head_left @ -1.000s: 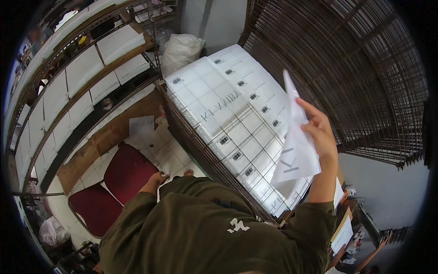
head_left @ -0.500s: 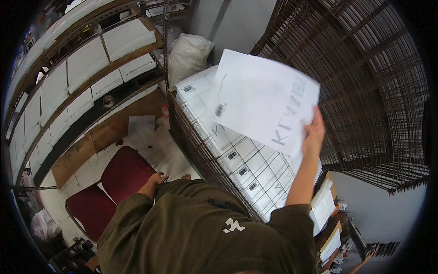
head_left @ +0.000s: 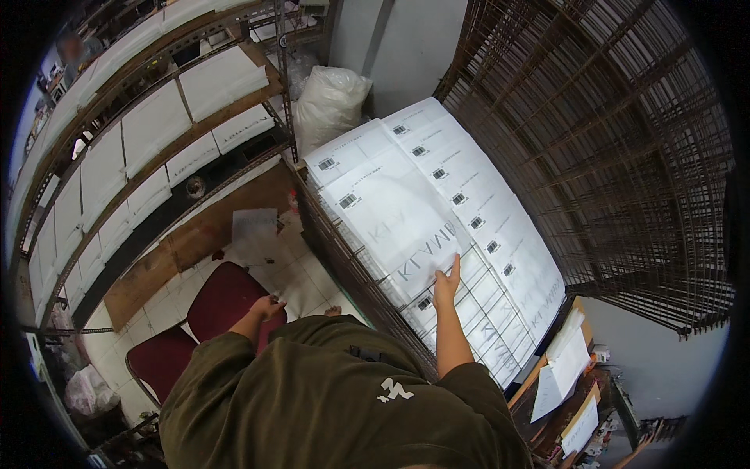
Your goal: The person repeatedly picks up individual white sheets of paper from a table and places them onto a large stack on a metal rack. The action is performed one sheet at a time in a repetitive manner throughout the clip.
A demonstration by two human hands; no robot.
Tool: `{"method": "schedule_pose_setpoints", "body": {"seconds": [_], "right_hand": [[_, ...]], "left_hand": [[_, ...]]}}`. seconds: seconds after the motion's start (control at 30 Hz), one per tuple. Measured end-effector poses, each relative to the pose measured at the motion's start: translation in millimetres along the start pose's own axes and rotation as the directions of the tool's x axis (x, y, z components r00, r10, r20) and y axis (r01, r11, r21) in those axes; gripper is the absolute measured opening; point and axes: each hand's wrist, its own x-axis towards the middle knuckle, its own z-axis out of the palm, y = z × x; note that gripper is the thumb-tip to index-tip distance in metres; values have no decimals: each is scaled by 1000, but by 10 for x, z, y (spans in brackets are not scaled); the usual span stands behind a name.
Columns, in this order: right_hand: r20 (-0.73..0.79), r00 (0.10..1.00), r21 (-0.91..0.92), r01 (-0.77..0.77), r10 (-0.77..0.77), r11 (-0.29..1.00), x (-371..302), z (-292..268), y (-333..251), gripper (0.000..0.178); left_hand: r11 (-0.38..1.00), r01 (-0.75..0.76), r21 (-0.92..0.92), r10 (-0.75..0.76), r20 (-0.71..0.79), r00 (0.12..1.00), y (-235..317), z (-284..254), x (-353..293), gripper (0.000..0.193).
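**Right hand flat on a sheet atop the white stack**

At the centre of the frame the right hand (head_left: pixel 447 283) lies with fingers spread on a large white sheet (head_left: pixel 394 215), pressing it rather than gripping. The sheet rests on the stack of white labelled packets (head_left: pixel 500 234) laid over a wire rack (head_left: pixel 344 258). The left hand (head_left: pixel 268 307) sits lower left, above a red chair (head_left: pixel 223 301) (its grip cannot be told). Shelves of white packets (head_left: pixel 148 141) fill the upper left.
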Motion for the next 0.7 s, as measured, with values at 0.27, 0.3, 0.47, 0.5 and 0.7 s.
{"method": "schedule_pose_setpoints", "body": {"seconds": [0.27, 0.3, 0.47, 0.5, 0.7], "right_hand": [[7, 999, 1, 39, -39, 999, 158, -23, 311, 79], [5, 999, 9, 32, -32, 999, 155, -9, 309, 79], [-40, 998, 13, 46, -46, 999, 35, 199, 136, 80], [-32, 999, 6, 32, -32, 999, 32, 206, 134, 80], [0, 1000, -41, -21, 21, 999, 57, 228, 163, 80]], "left_hand": [[1000, 15, 12, -15, 65, 998, 232, 71, -89, 72], [999, 12, 33, -14, 65, 998, 226, 66, -81, 72], [997, 31, 74, -37, 94, 995, 279, -41, -136, 72], [998, 29, 62, -35, 87, 996, 245, -33, -114, 72], [999, 1, 54, -3, 42, 999, 157, -55, -91, 72]]}}
